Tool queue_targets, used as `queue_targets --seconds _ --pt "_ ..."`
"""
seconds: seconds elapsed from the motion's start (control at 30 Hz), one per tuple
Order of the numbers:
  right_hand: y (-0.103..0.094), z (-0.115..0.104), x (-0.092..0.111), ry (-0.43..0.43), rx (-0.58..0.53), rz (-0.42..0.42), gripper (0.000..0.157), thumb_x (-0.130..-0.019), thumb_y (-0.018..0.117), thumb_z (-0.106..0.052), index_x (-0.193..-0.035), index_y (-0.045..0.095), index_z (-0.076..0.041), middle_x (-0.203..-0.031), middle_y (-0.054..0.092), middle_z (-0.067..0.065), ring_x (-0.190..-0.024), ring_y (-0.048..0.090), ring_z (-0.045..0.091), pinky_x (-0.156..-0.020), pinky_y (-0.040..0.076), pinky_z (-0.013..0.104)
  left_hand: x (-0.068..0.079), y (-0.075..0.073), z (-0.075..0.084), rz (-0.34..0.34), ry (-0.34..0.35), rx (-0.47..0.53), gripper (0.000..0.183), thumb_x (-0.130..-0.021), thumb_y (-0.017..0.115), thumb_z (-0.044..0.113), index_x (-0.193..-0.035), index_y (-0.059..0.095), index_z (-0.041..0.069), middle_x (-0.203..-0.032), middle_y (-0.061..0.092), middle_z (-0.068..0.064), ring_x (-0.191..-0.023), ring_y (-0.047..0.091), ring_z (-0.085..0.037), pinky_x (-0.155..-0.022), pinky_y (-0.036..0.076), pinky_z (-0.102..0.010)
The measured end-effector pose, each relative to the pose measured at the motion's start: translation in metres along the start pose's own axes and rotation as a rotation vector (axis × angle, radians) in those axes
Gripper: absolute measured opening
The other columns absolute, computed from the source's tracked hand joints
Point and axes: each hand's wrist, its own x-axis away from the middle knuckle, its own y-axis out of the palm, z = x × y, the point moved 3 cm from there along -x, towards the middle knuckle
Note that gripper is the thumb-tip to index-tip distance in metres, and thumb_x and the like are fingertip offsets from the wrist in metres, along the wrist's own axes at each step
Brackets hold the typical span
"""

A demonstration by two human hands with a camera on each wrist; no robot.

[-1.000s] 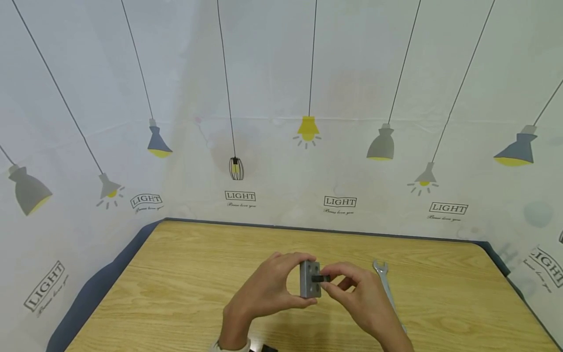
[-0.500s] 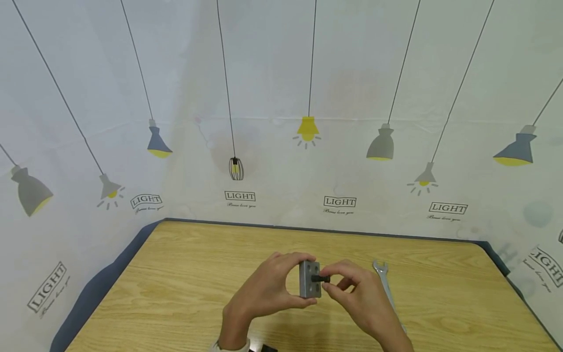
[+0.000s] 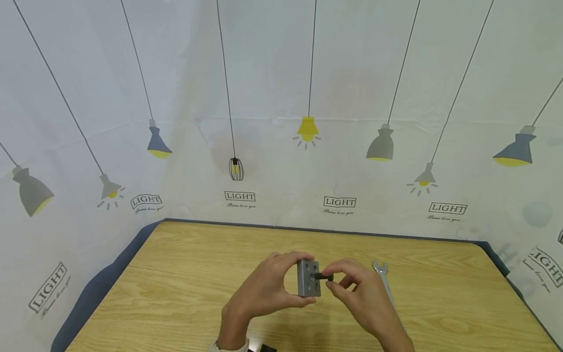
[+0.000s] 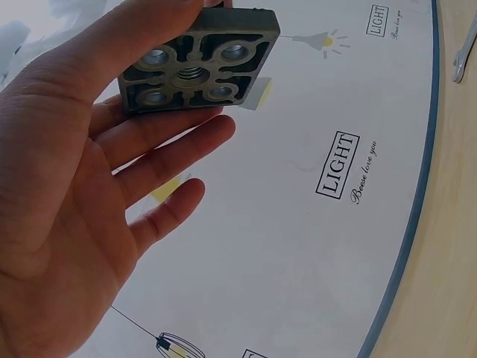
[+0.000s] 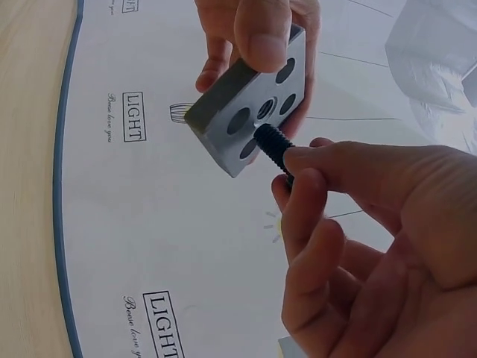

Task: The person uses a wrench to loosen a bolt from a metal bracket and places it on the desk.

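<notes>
A grey square metal plate point(image 3: 303, 279) is gripped at its edges by my left hand point(image 3: 263, 289), thumb on one side and fingers on the other, above the table. The left wrist view shows the plate's ribbed back point(image 4: 191, 74) with a threaded centre hole and smaller holes around it. My right hand point(image 3: 365, 299) pinches a black threaded bolt point(image 3: 323, 276) between thumb and fingers. In the right wrist view the bolt's tip point(image 5: 270, 139) points at the plate face, close to the centre hole but outside it. The fingers cover the bolt's other end.
An open-ended wrench point(image 3: 383, 278) lies on the wooden table point(image 3: 176, 274), partly behind the right hand. A small black object point(image 3: 267, 348) shows at the bottom edge, mostly cut off. A white curtain point(image 3: 272, 98) printed with lamps hangs behind the table.
The bolt has shifted slightly right, away from the plate's middle, and its tip now stands outside the hole. The left hand and plate have drifted slightly left.
</notes>
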Motion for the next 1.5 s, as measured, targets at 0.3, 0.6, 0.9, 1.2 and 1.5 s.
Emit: queue_targets --seconds 0.3,0.6,0.9,1.2,1.5 --pt "0.002 0.022 0.001 0.149 -0.086 -0.182 0.017 -0.092 0.068 -0.006 -0.108 0.071 -0.013 -0.100 0.070 0.008 -0.059 0.060 0.007 -0.048 0.045 0.026 0.007 0.004 0.000 -0.062 -0.085 0.105 0.065 -0.074 0.088 0.035 -0.131 0.058 0.021 -0.118 0.065 0.014 -0.106 0.059 -0.005 -0.095 0.048 -0.033" --pt "0.011 0.078 -0.004 0.293 -0.331 -0.426 0.028 -0.098 0.060 -0.011 -0.125 0.062 -0.004 -0.116 0.064 0.022 -0.072 0.066 0.021 -0.049 0.049 0.030 0.015 0.030 -0.028 -0.175 -0.202 0.305 0.061 -0.078 0.085 0.034 -0.131 0.055 0.028 -0.123 0.063 0.010 -0.117 0.058 -0.011 -0.102 0.047 -0.041" --pt "0.028 0.118 -0.014 0.485 -0.354 -0.550 0.032 -0.096 0.063 -0.017 -0.121 0.053 -0.001 -0.090 0.069 0.009 -0.072 0.066 0.023 -0.053 0.043 0.030 0.019 0.063 -0.062 -0.205 -0.323 0.373 0.066 -0.079 0.086 0.025 -0.136 0.052 0.019 -0.128 0.054 0.001 -0.110 0.056 -0.015 -0.093 0.051 -0.033" --pt "0.040 0.125 -0.010 0.541 -0.204 -0.495 0.027 -0.087 0.063 -0.006 -0.113 0.059 0.001 -0.071 0.066 0.007 -0.059 0.057 0.016 -0.050 0.042 0.027 0.029 0.093 -0.076 -0.283 -0.459 0.475 0.069 -0.079 0.085 0.017 -0.136 0.049 0.007 -0.130 0.052 -0.005 -0.115 0.057 -0.021 -0.095 0.050 -0.033" --pt "0.047 0.121 -0.010 0.581 0.017 -0.422 0.020 -0.082 0.069 -0.005 -0.099 0.058 -0.002 -0.070 0.063 0.009 -0.056 0.057 0.017 -0.053 0.043 0.028 0.031 0.088 -0.076 -0.325 -0.472 0.196 0.069 -0.078 0.086 0.021 -0.136 0.050 0.016 -0.126 0.055 0.002 -0.105 0.052 -0.011 -0.092 0.045 -0.031"
